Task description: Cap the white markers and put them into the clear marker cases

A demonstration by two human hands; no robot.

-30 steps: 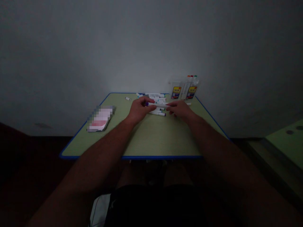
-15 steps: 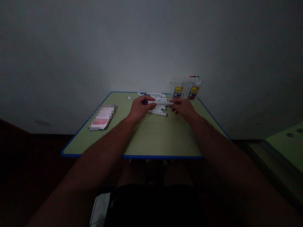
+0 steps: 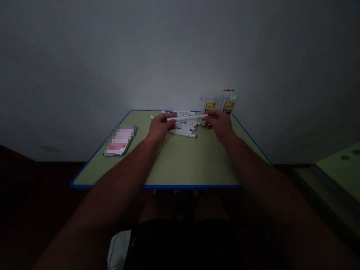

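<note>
A white marker pen is held level above the green table, one end in each hand. My left hand pinches its left end and my right hand grips its right end. Beneath it several loose white markers lie in a heap near the table's far edge. Behind my right hand stands a clear marker case with yellow labels and a few coloured caps showing at its top.
A blurred flat package lies on the left of the table. A single small cap rests near the far edge. The table has a blue rim and stands against a grey wall. Another green surface shows at the right.
Both hands have lifted the marker slightly and its right end now tilts up. My right hand has moved up and back toward the case.
</note>
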